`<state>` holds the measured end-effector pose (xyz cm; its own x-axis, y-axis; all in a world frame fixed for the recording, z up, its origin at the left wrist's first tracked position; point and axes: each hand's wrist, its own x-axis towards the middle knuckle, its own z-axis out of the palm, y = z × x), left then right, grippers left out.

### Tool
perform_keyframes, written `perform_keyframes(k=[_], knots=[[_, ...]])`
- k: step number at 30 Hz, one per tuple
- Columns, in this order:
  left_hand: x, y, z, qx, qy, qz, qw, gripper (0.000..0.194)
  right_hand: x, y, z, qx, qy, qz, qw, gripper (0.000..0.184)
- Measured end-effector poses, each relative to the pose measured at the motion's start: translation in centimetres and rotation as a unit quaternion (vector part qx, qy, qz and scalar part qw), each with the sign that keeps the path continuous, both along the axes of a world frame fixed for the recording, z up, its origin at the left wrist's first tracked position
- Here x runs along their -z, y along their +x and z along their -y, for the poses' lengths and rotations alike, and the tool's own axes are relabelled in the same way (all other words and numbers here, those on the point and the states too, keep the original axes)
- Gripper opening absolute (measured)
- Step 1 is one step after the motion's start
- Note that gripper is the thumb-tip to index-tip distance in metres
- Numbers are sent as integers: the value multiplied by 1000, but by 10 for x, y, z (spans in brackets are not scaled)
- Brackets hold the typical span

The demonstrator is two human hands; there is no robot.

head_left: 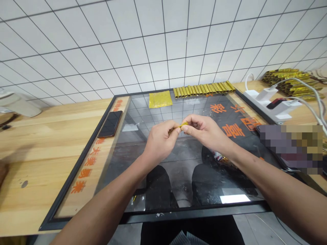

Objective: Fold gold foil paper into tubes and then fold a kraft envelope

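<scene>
The left hand (160, 143) and right hand (206, 131) pinch a small gold roll (183, 125) between their fingertips, seemingly for close control, above the glass surface (163, 183). Beyond it, a row of gold rolls (204, 90) lies lined together, apparently kept orderly.

A glass-topped frame (84, 177) is laid on a wooden bench (51, 143), with a tiled wall (163, 44) behind. A smartphone (110, 124) is placed on the frame's left border. A foil sheet (160, 99) and, to its right, a row of foil tubes (204, 90) are set along the far edge. A power strip (265, 102) lies to the right, with a tube pile (291, 81) apparently behind it. A small foil tube (183, 125) is held above the glass between the left hand (160, 141) and right hand (204, 131).
</scene>
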<state>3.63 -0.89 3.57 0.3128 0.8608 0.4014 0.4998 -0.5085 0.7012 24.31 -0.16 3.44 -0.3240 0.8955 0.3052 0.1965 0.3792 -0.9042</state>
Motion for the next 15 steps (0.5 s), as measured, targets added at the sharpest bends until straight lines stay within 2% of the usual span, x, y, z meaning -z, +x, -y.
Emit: perform_keyframes(k=[3,8,12,15], knots=[[0,1,1,-1,4,-8,1000,17,-1,-1,2,16,27,20,999,21],[-1,1,-2,-18,-28,34,999,12,3,-1,-1,37,34,-5,999,19],[-3,-2,-2,-17,-4,-4,1000,14,4,1,-1,23,88,54,994,14],[-3,-3,-4,-11,8,-13,1000,11,5,2,-1,41,113,71,990,14]])
